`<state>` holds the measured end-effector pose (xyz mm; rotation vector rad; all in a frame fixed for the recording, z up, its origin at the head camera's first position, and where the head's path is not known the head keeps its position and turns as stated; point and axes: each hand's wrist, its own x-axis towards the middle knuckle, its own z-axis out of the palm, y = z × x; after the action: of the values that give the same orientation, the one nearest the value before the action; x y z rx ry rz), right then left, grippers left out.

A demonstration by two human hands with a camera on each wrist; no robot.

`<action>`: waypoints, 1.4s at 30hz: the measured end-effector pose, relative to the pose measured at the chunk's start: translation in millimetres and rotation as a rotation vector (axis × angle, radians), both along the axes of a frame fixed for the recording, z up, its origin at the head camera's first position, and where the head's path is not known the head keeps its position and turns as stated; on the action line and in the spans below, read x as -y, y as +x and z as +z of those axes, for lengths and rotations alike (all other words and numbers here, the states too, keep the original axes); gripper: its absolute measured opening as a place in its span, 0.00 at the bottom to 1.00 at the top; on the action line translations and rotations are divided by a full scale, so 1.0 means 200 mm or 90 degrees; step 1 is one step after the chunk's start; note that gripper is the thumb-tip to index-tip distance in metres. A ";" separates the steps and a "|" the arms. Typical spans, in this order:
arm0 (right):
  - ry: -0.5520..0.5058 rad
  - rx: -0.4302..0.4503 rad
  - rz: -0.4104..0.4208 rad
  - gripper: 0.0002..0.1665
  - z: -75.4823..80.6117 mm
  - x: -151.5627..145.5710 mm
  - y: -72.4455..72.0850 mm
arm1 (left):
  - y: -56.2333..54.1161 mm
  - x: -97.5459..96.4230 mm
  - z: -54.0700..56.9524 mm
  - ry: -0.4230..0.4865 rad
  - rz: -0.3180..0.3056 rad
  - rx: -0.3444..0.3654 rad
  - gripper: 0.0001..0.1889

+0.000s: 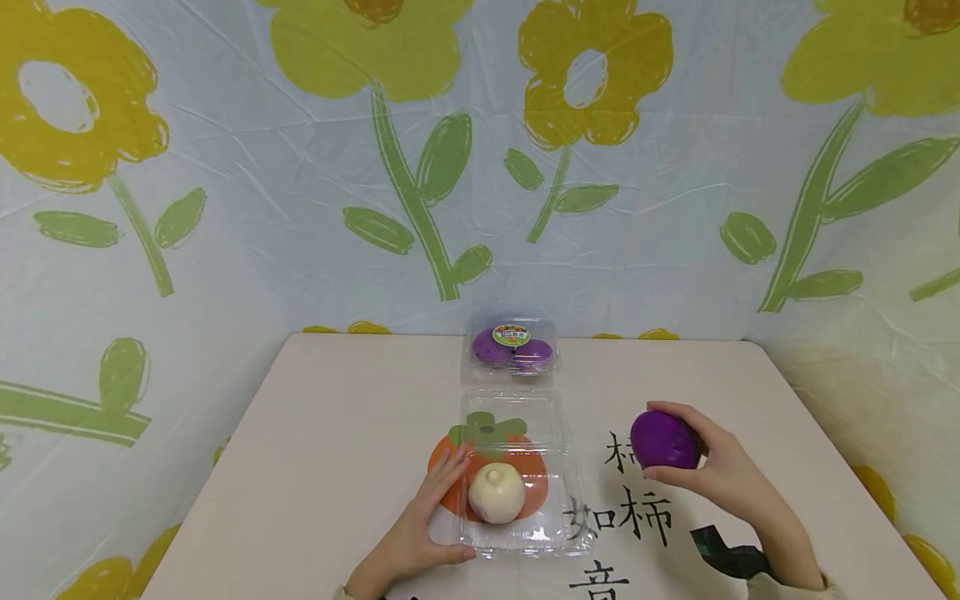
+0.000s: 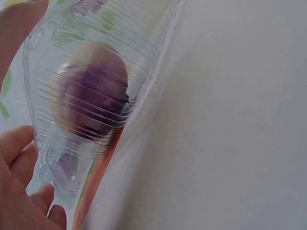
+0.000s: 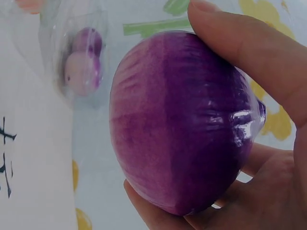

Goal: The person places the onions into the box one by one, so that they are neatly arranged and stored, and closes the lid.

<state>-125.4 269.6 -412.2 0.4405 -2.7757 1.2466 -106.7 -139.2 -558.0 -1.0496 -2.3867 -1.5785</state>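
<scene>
My right hand (image 1: 723, 467) grips a glossy purple onion (image 1: 663, 440) between thumb and fingers, held to the right of an open clear plastic box (image 1: 555, 508). In the right wrist view, the onion (image 3: 177, 124) shows a small pointed tip towards the palm. A cream bulb (image 1: 497, 493) with a knob on top sits inside the box; purple colouring shows on its side in the left wrist view. My left hand (image 1: 420, 521) rests at the box's left edge, fingers extended and thumb at the near corner. The box's lid (image 1: 510, 412) lies folded back behind it.
A second clear box (image 1: 512, 367), shut and labelled, stands at the table's back edge with two purple items inside. The pale table (image 1: 360, 417) bears an orange persimmon print (image 1: 536, 475) and black characters (image 1: 645, 517). A floral cloth (image 1: 300, 208) hangs behind.
</scene>
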 end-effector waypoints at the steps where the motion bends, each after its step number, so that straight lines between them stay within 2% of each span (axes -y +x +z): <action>1: -0.001 -0.005 0.008 0.48 0.00 0.01 0.00 | 0.00 0.00 0.00 0.000 -0.001 -0.001 0.55; 14: -0.010 -0.002 0.110 0.47 -0.02 0.17 -0.06 | 0.00 0.00 0.00 -0.002 0.005 0.007 0.55; 25: 0.010 0.072 0.186 0.46 -0.05 0.32 -0.07 | 0.00 0.00 0.00 -0.007 0.008 0.019 0.55; 31: 0.024 0.070 0.231 0.45 -0.09 0.39 -0.07 | 0.00 0.01 0.00 -0.008 0.012 0.012 0.55; 37: 0.058 0.065 0.247 0.45 -0.12 0.45 -0.07 | 0.00 0.01 0.00 -0.011 0.013 0.007 0.55; 42: 0.113 0.080 0.219 0.46 -0.13 0.51 -0.04 | 0.00 0.00 0.00 -0.010 0.012 0.016 0.55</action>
<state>-133.0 167.7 -439.1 0.9167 -3.0241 1.1182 -107.0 -140.2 -558.4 -1.0119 -2.4224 -1.5789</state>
